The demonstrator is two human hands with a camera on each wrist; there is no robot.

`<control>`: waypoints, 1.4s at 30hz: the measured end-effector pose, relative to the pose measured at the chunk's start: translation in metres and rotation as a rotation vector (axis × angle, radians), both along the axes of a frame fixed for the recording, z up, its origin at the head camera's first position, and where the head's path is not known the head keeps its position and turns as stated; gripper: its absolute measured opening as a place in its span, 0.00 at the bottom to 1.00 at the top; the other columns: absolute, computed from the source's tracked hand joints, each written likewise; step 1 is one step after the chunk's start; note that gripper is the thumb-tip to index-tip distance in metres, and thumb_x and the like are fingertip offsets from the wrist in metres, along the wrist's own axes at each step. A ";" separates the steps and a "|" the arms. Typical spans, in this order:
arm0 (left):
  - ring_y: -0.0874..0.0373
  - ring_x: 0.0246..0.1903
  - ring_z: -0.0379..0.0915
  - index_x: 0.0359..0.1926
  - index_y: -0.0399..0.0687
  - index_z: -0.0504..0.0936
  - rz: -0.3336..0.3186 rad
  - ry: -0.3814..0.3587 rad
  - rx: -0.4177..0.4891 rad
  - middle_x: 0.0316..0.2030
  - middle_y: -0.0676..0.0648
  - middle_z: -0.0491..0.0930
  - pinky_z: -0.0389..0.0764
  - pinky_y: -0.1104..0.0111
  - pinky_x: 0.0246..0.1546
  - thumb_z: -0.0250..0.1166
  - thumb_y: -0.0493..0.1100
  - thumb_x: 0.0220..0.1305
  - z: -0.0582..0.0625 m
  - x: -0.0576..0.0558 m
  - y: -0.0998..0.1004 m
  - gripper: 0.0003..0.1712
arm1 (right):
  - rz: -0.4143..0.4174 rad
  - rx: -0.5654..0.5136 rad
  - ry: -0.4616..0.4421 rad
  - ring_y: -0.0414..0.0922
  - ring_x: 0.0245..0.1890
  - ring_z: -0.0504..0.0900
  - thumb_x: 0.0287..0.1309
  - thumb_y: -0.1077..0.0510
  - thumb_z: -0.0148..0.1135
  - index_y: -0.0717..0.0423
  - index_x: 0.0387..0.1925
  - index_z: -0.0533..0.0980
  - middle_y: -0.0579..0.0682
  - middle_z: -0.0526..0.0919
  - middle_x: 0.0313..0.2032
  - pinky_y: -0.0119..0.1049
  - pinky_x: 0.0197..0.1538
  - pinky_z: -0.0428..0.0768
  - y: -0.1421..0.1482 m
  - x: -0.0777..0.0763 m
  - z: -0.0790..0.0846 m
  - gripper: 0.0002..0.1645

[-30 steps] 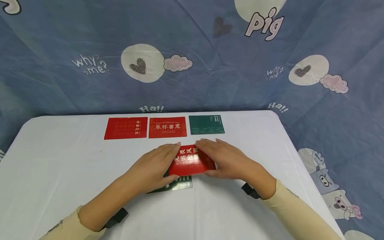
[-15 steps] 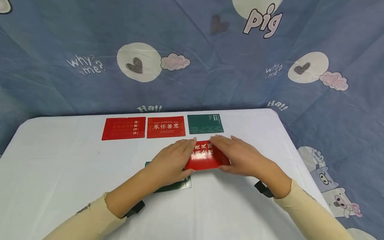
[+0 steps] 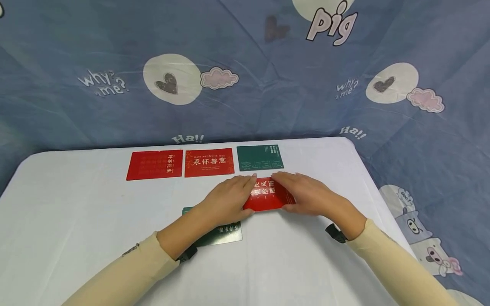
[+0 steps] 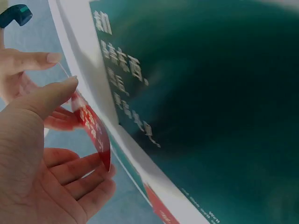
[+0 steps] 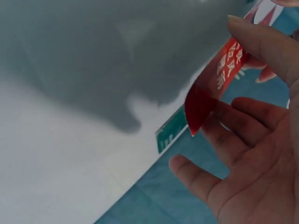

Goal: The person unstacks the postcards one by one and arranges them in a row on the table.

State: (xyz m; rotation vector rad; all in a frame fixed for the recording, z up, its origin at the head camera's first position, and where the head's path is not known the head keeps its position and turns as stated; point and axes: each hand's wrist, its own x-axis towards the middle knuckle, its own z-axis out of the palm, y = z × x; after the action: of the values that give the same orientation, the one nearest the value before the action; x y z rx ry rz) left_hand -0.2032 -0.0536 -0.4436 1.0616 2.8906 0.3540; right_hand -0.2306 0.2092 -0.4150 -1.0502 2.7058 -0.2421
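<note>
A red card (image 3: 268, 199) with pale characters is held between my two hands above the white table. My left hand (image 3: 229, 202) pinches its left end, thumb along the near edge and fingers at the far edge. At the right end, my right hand (image 3: 308, 194) pinches it the same way. Both wrist views show the card (image 4: 91, 126) bowed slightly between thumb and fingers. Beneath my left wrist lies a dark green card (image 3: 227, 234), partly hidden by the hand and forearm; it fills much of the left wrist view.
Along the table's far edge lie a red card (image 3: 153, 165), a second red card (image 3: 209, 162) and a green card (image 3: 260, 157) in a row. A blue patterned cloth (image 3: 245, 110) hangs behind the white table (image 3: 76, 221).
Both hands have moved right and slightly away with the red card between them, from over the dark green card to beside it. The back row has stayed in place.
</note>
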 end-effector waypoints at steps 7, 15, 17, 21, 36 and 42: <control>0.43 0.70 0.69 0.79 0.35 0.61 0.020 -0.048 -0.035 0.70 0.38 0.72 0.72 0.53 0.69 0.76 0.56 0.62 -0.006 -0.013 -0.002 0.54 | 0.003 -0.025 -0.010 0.54 0.65 0.76 0.50 0.51 0.83 0.55 0.75 0.68 0.53 0.74 0.70 0.53 0.64 0.79 -0.003 -0.013 -0.010 0.53; 0.45 0.68 0.72 0.78 0.39 0.64 0.006 -0.047 -0.052 0.69 0.41 0.75 0.72 0.52 0.70 0.77 0.58 0.60 -0.013 -0.017 0.000 0.54 | -0.023 -0.011 -0.062 0.53 0.63 0.77 0.50 0.51 0.83 0.55 0.75 0.67 0.52 0.75 0.68 0.53 0.62 0.81 -0.003 -0.017 -0.017 0.54; 0.45 0.67 0.72 0.78 0.40 0.65 0.005 -0.036 -0.055 0.69 0.41 0.75 0.71 0.52 0.70 0.77 0.58 0.60 -0.013 -0.017 0.001 0.53 | -0.033 -0.010 -0.069 0.53 0.62 0.77 0.49 0.51 0.84 0.54 0.75 0.67 0.52 0.75 0.68 0.53 0.61 0.82 -0.003 -0.017 -0.018 0.54; 0.44 0.67 0.72 0.76 0.40 0.69 0.009 -0.032 -0.059 0.68 0.40 0.75 0.71 0.51 0.70 0.77 0.58 0.60 -0.014 -0.017 0.002 0.50 | -0.054 0.002 -0.083 0.53 0.64 0.76 0.48 0.51 0.84 0.54 0.76 0.66 0.52 0.74 0.69 0.53 0.61 0.82 -0.003 -0.018 -0.020 0.56; 0.41 0.72 0.66 0.72 0.40 0.73 0.009 -0.050 -0.091 0.71 0.38 0.72 0.69 0.50 0.72 0.76 0.59 0.61 -0.017 -0.016 0.003 0.46 | -0.064 0.012 -0.127 0.53 0.64 0.75 0.50 0.51 0.82 0.55 0.77 0.65 0.53 0.74 0.70 0.53 0.63 0.80 -0.003 -0.021 -0.023 0.55; 0.39 0.72 0.65 0.72 0.39 0.73 0.004 -0.032 -0.095 0.71 0.37 0.72 0.65 0.49 0.74 0.75 0.58 0.63 -0.017 -0.016 0.003 0.45 | -0.068 0.026 -0.111 0.53 0.65 0.75 0.49 0.50 0.83 0.54 0.77 0.65 0.53 0.73 0.70 0.54 0.65 0.79 -0.004 -0.023 -0.023 0.56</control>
State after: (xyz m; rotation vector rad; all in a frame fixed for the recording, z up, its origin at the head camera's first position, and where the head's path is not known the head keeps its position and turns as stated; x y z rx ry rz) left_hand -0.2190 -0.0506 -0.4610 1.0253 2.8501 0.2291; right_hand -0.2534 0.2047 -0.4385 -0.9109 2.6406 -0.2681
